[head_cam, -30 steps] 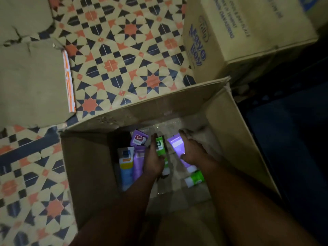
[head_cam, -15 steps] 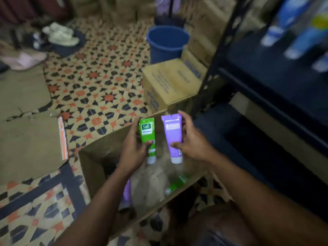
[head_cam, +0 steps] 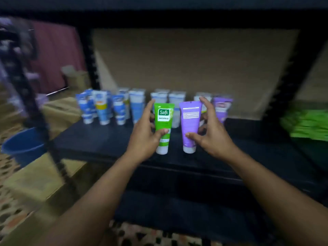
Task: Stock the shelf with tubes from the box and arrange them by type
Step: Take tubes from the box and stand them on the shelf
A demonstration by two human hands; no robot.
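Shelf (head_cam: 92, 139), one green tube (head_cam: 163, 122), one purple tube (head_cam: 190, 124)

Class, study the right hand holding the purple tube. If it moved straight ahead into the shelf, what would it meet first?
Probably the back row of standing tubes: the right hand, gripping the purple tube, points at a pale tube beside the shelved purple ones. The gap is hard to judge.
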